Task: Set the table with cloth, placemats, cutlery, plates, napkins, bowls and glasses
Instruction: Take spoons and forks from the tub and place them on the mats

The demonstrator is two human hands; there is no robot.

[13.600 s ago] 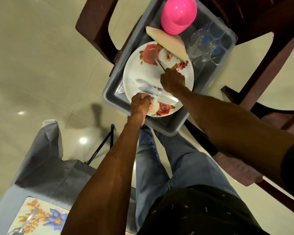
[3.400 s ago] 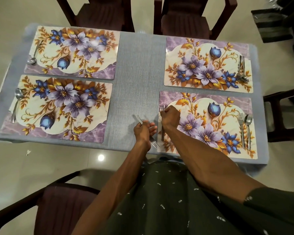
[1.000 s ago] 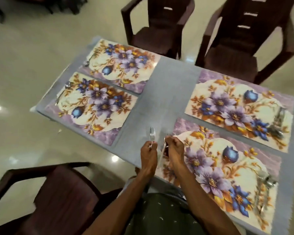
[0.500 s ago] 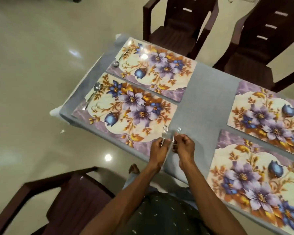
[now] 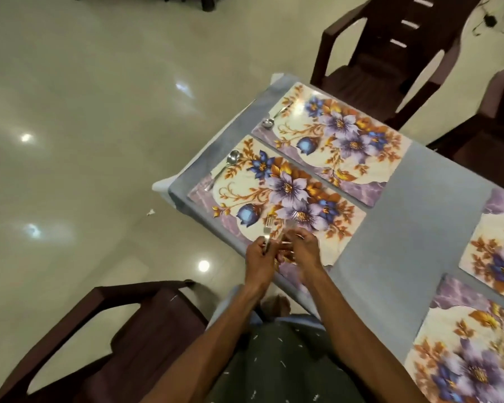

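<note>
My left hand (image 5: 259, 258) grips the handle of a steel fork (image 5: 267, 228), its tines pointing up over the near left placemat (image 5: 277, 199). My right hand (image 5: 303, 251) is close beside it and pinches a second fork (image 5: 291, 223), which is blurred. Both hands hover above the near edge of that floral placemat. A spoon (image 5: 230, 162) lies at the placemat's far left end. The far left placemat (image 5: 341, 135) carries another spoon (image 5: 274, 117). A grey cloth (image 5: 405, 222) covers the table.
Two more floral placemats (image 5: 501, 251) (image 5: 463, 353) lie at the right edge of view. Dark brown chairs stand at the far side (image 5: 390, 48) and beside me at bottom left (image 5: 114, 338). Glossy tiled floor (image 5: 85, 141) fills the left.
I have shifted left along the table. Both hands with the forks moved from the grey cloth between the mats to above the near left placemat.
</note>
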